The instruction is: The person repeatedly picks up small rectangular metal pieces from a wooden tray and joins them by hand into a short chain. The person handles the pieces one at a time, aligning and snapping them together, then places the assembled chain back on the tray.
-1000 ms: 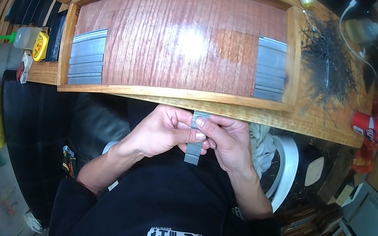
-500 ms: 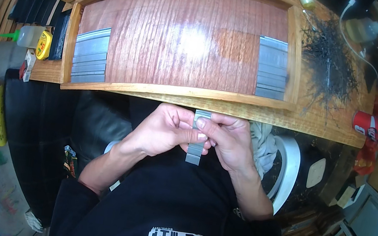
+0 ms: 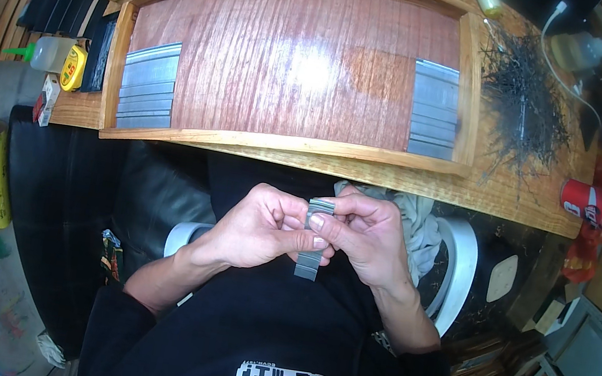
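Between both hands, in front of my chest, is a short grey strip with crosswise ridges (image 3: 307, 270), which looks like metal. My left hand (image 3: 260, 230) pinches it from the left, its thumb lying across the strip's middle. My right hand (image 3: 370, 243) grips it higher up from the right, thumb pressed on the front. The strip's top and lower end show; its middle is covered by fingers. Beyond the hands, a shallow wooden tray (image 3: 284, 146) holds a stack of grey strips at its left end (image 3: 149, 84) and another at its right end (image 3: 434, 114).
Right of the tray lies a heap of thin dark wires (image 3: 525, 93). A red can (image 3: 592, 206) stands by the table's right corner. To the left are a yellow tape measure (image 3: 74, 68) and a green-tipped bottle (image 3: 48, 54). A white curved chair arm (image 3: 453, 273) is beside my right forearm.
Both hands, still holding the grey strip, have come down toward my body, away from the table edge. The strip's top end now tilts more into view.
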Motion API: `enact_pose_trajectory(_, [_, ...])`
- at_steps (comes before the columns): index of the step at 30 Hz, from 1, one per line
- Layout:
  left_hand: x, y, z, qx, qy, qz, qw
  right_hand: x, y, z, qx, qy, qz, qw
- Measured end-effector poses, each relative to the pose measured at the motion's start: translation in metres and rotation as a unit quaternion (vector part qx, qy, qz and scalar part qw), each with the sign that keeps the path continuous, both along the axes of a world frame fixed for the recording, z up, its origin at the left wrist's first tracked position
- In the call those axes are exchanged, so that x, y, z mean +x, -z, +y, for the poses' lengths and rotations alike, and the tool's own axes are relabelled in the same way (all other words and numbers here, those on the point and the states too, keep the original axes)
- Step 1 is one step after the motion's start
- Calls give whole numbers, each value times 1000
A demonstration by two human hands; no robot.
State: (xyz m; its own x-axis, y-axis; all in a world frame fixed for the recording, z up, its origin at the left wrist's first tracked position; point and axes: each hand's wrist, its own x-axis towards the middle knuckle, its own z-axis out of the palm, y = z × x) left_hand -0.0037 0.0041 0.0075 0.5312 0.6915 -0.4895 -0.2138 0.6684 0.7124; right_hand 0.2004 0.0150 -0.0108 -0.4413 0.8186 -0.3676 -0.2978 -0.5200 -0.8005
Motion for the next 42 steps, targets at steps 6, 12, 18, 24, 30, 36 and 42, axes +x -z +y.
enact_pose_trajectory(6, [0, -1, 0, -7, 1, -9, 1000, -1, -1, 1, -1, 2, 4, 1000])
enact_pose_trajectory(12, [0, -2, 0, -4, -1, -6, 1000, -1, -3, 1, -7, -1, 6, 1000])
enact_pose_trajectory(18, [0, -2, -2, 0, -5, -3, 1000, -1, -3, 1, -7, -5, -4, 1000])
enact_pose_trajectory(24, [4, 0, -7, 50, -34, 9, 998, 0, -2, 1, -20, -10, 29, 999])
enact_pose_trajectory(30, [1, -8, -10, 110, -22, 85, 990, -4, -10, 4, 47, -21, -18, 999])
enact_pose_trajectory(36, [-12, -25, -10, 327, -63, 210, 919, -19, -59, 20, 359, -51, -258, 895])
enact_pose_trajectory(42, [-44, -59, 6, 418, -187, 255, 852, -67, -116, 67, 472, -89, -187, 857])
